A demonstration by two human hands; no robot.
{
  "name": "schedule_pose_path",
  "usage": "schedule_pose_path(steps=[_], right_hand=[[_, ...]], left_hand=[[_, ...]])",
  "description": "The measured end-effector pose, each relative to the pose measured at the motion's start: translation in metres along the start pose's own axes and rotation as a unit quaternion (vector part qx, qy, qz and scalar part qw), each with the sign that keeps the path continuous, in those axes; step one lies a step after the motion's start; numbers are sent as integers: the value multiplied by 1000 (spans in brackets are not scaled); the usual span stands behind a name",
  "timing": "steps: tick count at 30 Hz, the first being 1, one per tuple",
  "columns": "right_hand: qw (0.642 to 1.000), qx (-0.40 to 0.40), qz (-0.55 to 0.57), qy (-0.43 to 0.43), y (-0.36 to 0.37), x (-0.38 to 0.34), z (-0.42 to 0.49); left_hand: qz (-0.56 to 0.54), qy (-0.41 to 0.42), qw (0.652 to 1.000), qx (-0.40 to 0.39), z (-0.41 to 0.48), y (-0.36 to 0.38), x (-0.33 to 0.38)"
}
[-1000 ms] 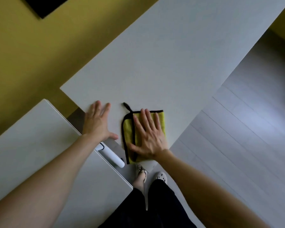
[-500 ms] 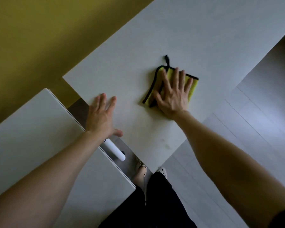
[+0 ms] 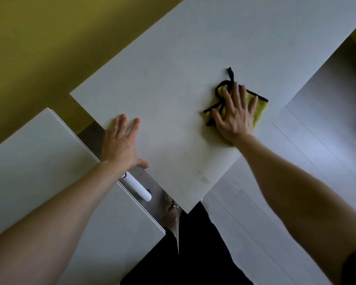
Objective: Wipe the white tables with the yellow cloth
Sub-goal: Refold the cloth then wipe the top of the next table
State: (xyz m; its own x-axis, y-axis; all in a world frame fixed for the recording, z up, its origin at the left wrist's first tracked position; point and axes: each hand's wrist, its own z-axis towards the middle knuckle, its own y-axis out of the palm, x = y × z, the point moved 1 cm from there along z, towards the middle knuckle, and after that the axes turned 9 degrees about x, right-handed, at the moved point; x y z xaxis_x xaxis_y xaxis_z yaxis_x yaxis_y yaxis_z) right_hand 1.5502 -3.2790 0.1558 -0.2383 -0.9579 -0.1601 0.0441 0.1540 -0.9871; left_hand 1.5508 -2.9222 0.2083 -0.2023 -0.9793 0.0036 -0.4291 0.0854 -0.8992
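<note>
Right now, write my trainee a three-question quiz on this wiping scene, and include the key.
1. Which hand presses the yellow cloth flat on the table? A) left B) right C) both
2. True or false: the left hand rests on the same table as the cloth.
3. Fill in: the cloth's edge trim is ____.

Key: 1 B, the right hand, with its fingers spread. 2 True. 3 black.
</note>
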Motion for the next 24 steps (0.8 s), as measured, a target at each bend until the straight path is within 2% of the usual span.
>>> schedule_pose_path(steps=[1,3,5,7,12,13,15,18,20,22,24], right_hand=[[1000,5,10,-19,3,-20,-7],[992,6,28,-124,9,-64,-45],[963,-23,36,-264,16,-99,-100],[929,-54,35,-366,21,-110,-134],[883,-78,33,-462,18,-72,-104],[886,-75,32,-457,17,-59,-83],[920,-55,30,-386,18,-37,-28],[984,-16,9,-175,15,-27,71],[997,-17,0,-81,15,-38,113],[995,-18,-4,-99,16,-63,124],[977,-23,6,-210,18,-98,98]], left_hand=[[4,1,1000,1,0,0,0],[6,2,1000,3,0,-1,0],[-1,1,1000,4,-1,-4,-1],[4,10,1000,7,-1,-7,-2],[14,28,999,26,6,-35,-14],[17,26,998,46,12,-43,-20],[20,-11,997,73,23,-51,-35],[-17,-107,993,38,36,-47,-54],[-53,-135,989,11,42,-40,-64],[-75,-131,989,-6,47,-38,-68],[-77,-121,990,-11,47,-38,-67]])
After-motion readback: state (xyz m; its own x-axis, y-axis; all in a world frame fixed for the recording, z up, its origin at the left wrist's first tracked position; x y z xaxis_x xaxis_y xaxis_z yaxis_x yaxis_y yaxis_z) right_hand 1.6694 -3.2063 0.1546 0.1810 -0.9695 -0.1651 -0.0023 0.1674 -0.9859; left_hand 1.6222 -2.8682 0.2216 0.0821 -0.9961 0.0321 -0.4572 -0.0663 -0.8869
